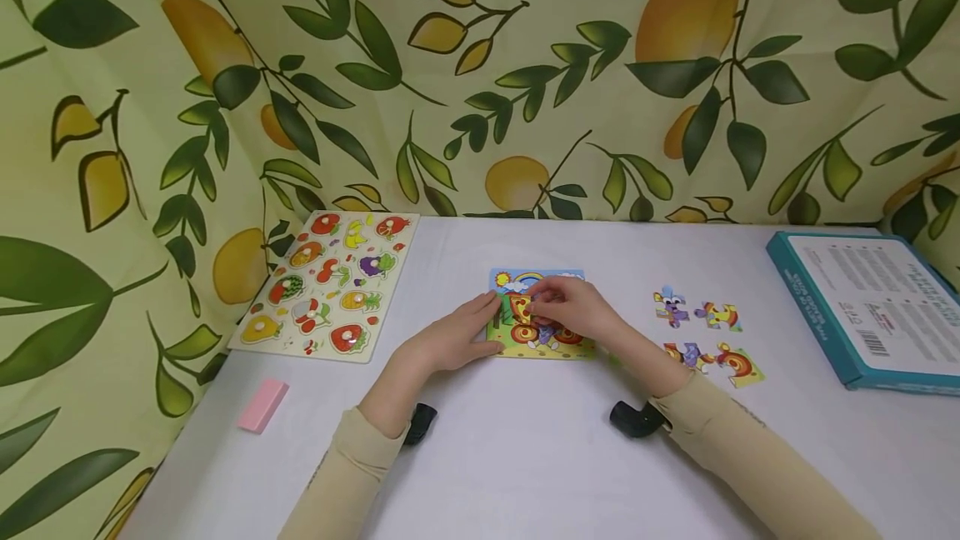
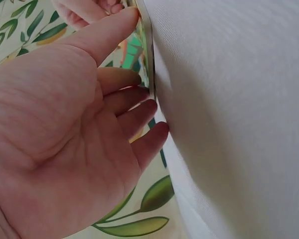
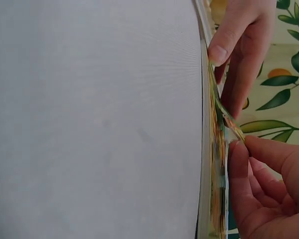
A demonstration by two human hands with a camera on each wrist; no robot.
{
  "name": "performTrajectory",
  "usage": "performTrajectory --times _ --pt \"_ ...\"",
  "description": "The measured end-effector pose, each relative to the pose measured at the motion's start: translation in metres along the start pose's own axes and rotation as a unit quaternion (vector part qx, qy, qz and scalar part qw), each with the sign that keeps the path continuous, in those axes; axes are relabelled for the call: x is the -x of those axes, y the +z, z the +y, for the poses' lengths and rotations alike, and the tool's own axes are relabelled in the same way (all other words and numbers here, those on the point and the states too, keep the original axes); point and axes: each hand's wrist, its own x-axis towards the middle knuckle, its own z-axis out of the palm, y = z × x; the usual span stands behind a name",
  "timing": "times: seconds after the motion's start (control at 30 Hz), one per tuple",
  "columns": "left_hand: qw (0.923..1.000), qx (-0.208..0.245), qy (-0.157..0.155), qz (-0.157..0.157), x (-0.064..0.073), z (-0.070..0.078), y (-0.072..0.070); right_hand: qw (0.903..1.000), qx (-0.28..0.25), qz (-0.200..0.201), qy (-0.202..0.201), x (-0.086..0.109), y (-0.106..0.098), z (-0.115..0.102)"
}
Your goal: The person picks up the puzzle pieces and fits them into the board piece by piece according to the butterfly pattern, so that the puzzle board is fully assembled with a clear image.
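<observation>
A colourful jigsaw puzzle board [image 1: 551, 350] lies flat in the middle of the table. At its left edge rests my left hand [image 1: 455, 337], fingers extended; its fingertips meet the board's edge in the left wrist view. My right hand [image 1: 576, 307] is over the board and pinches a puzzle piece [image 1: 519, 307] between thumb and fingers. In the right wrist view this piece [image 3: 232, 125] tilts up from the board, one end low against it. Part of the board's picture is hidden by the right hand.
Loose puzzle pieces [image 1: 705, 357] lie to the right, short of a teal-edged box [image 1: 885, 307]. A fruit peg board [image 1: 318, 290] is at the back left, with a pink block [image 1: 263, 406] in front of it. Black curved objects [image 1: 636, 419] sit beside the forearms.
</observation>
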Motion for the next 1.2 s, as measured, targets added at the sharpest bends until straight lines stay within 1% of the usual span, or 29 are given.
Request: performTrajectory --times 0.2,0.5,0.7,0.9,1.2 --pt "0.9999 0.011 -0.005 0.005 -0.001 0.001 0.0 0.9993 0.034 0.003 0.012 -0.009 0.003 -0.005" --pt "1.0 0.002 0.004 0.007 0.0 0.002 0.0 0.9986 0.049 0.007 0.019 -0.013 0.004 -0.01" --pt "0.9999 -0.01 0.009 0.004 0.001 0.002 0.001 0.9987 0.042 0.009 0.026 -0.012 0.006 -0.011" --pt "0.9997 -0.022 0.008 0.002 0.0 0.001 0.002 0.9988 0.039 0.015 0.025 -0.012 0.007 -0.011" --pt "0.9993 -0.034 0.012 0.002 0.001 0.001 0.001 0.9992 0.022 0.012 0.032 -0.014 0.008 -0.008"
